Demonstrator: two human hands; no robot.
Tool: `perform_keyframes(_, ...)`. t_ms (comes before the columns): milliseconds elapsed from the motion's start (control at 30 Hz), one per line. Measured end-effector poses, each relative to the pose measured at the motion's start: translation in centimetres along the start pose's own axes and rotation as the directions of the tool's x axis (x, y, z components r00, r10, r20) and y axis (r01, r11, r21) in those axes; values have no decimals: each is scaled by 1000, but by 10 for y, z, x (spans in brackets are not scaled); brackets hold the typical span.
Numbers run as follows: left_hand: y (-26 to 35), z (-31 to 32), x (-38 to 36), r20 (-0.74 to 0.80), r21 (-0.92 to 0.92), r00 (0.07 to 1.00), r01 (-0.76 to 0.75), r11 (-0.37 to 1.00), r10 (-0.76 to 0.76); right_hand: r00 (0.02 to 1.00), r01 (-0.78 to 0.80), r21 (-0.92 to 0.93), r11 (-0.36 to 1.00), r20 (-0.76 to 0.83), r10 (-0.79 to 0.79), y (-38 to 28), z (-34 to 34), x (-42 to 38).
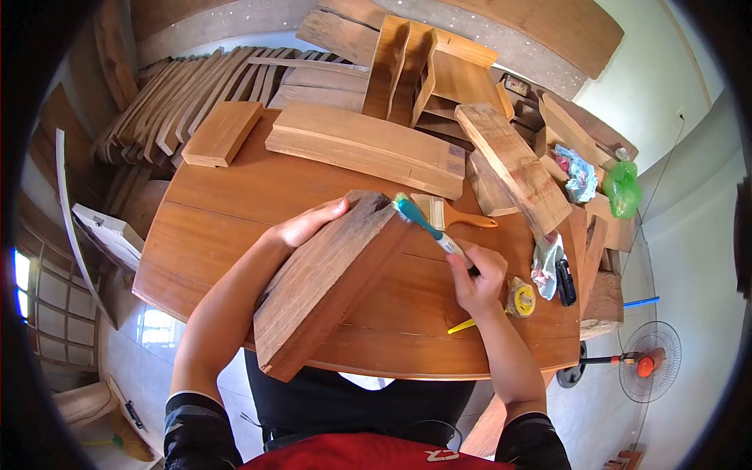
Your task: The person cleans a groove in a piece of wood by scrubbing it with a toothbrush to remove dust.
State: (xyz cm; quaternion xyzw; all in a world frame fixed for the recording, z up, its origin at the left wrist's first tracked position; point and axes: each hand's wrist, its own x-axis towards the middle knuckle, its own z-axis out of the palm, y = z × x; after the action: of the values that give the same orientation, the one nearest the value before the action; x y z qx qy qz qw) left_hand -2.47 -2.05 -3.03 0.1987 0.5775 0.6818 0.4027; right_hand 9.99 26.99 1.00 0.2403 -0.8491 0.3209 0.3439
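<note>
A thick wooden block lies slantwise over the near part of the table, its lower end jutting past the front edge. My left hand grips its upper left side, thumb resting on top and the other fingers mostly hidden. My right hand is closed round the handle of a teal and white toothbrush. Its bristles touch the block's far end, beside a dark, rough patch. Just behind the toothbrush lies a flat paint brush with an orange handle.
The wooden table bears a long plank, a short board and a tilted board at the right. A yellow tape measure and a black tool sit near the right edge. A fan stands beyond.
</note>
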Motion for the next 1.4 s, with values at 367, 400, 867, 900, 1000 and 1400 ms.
perform_keyframes(367, 2, 2, 1, 13, -64, 999, -37, 997, 38, 990, -138, 56, 989, -33, 139, 20, -7, 1)
perform_keyframes(400, 2, 3, 1, 18, -68, 999, -44, 997, 46, 1000, -15, -32, 999, 10, 16, 20, -10, 1)
perform_keyframes(867, 1, -2, 3, -1, 74, 999, -40, 996, 40, 972, 197, 164, 967, 97, -215, 5, -1, 7)
perform_keyframes(900, 2, -3, 4, -1, 62, 999, -37, 997, 38, 953, 248, 176, 953, 132, -273, -2, 3, 11)
perform_keyframes(1000, -1, -2, 1, -4, 16, 1000, -26, 1000, 26, 991, 132, 64, 989, -41, -129, 22, -10, 16)
perform_keyframes(1400, 2, -1, 4, 1, 52, 998, -62, 997, 62, 999, 29, 56, 998, 44, -32, 36, -15, 2)
